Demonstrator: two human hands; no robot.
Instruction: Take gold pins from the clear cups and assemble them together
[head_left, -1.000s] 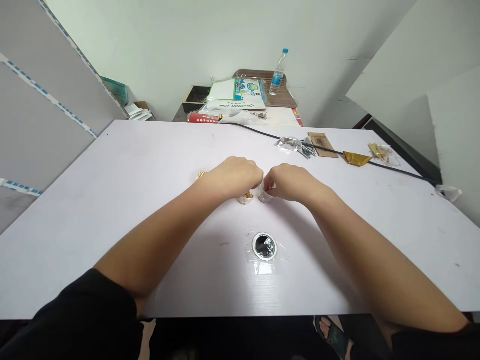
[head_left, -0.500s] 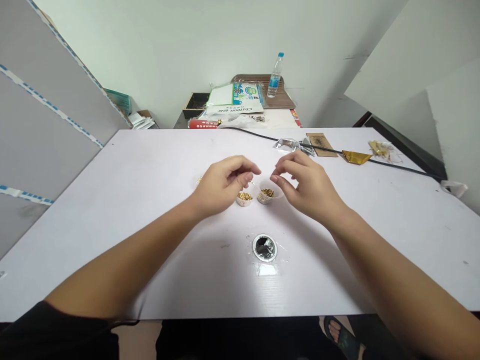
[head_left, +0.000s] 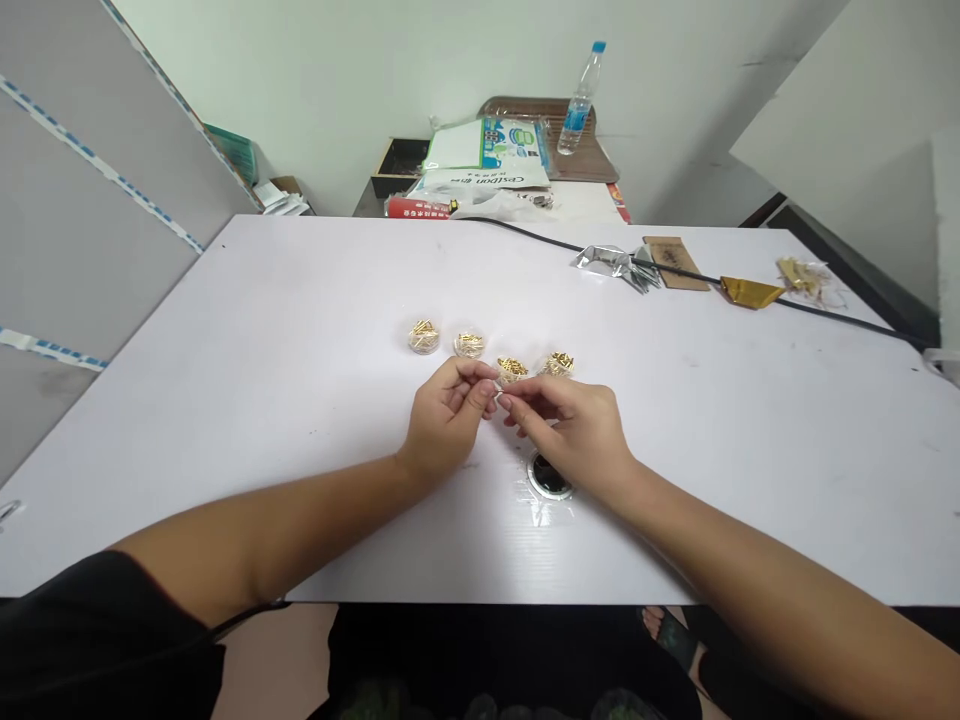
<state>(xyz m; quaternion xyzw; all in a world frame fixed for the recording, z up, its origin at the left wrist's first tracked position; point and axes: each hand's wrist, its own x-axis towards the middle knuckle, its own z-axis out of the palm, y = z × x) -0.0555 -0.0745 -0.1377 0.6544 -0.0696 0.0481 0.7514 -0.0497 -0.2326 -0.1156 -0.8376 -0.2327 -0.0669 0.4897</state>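
My left hand [head_left: 448, 408] is closed in a pinch on a thin, light metal pin [head_left: 498, 389]. The fingertips of my right hand [head_left: 574, 425] are pinched together at the pin's other end, and whatever small piece they hold is too tiny to make out. Just beyond the hands stand several small clear cups of gold-coloured metal parts. Longer pins fill the leftmost cup [head_left: 424, 337], and another cup of pins [head_left: 469, 345] is beside it. Short gold pieces lie in the third cup [head_left: 513, 369], partly covered by my fingers, and in the rightmost cup [head_left: 559, 364].
A round cable hole [head_left: 550, 476] in the white table [head_left: 315, 300] is partly hidden by my right hand. A black cable [head_left: 525, 236] crosses the back right, near silver foil [head_left: 604, 262], cardboard [head_left: 676, 263] and a gold packet [head_left: 750, 292]. Beyond stands a water bottle [head_left: 581, 100].
Both hands have come nearer to me and their fingertips have met at the pin. My right fingers have closed from a loose curl beside the cups. The view has shifted.
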